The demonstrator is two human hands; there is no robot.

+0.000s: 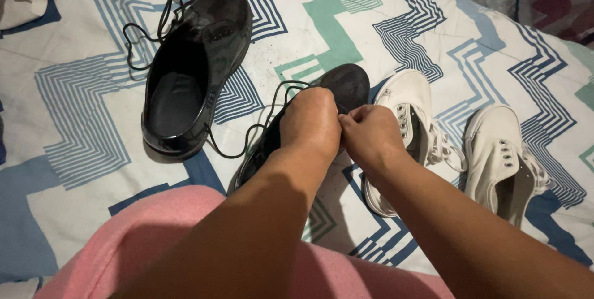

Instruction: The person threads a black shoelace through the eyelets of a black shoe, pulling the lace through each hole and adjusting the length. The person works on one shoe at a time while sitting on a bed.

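A bedspread (86,119) with blue, teal and white zigzags fills nearly the whole view and carries everything else. A pink cloth (154,243) covers the person's lap at the bottom edge, and both forearms reach out over it toward the middle of the bed.

Four shoes lie on the bedspread. The far black shoe (192,70) sits well apart at upper left, opening toward the camera, its lace (145,26) loose and trailing off the toe end, so it looks put aside unfastened. Two white sneakers lie to the right: the nearer white sneaker (405,119) just beside the hands, the other white sneaker (504,156) a little farther right, both with laces slack.

The near black shoe (340,85) lies in the middle, directly under the hands, toe pointing away, and only its rounded glossy toe and a strip of its side show. It is dark, shiny leather or plastic, like its mate. Being close in front of the lap, it lies where both hands can reach its lacing.

The left hand (312,122) is curled shut over the shoe, knuckles up, apparently pinching a black lace (266,119) that loops out to the left. The right hand (371,135) is closed too, fingertips pressed against the left; what it pinches is hidden.
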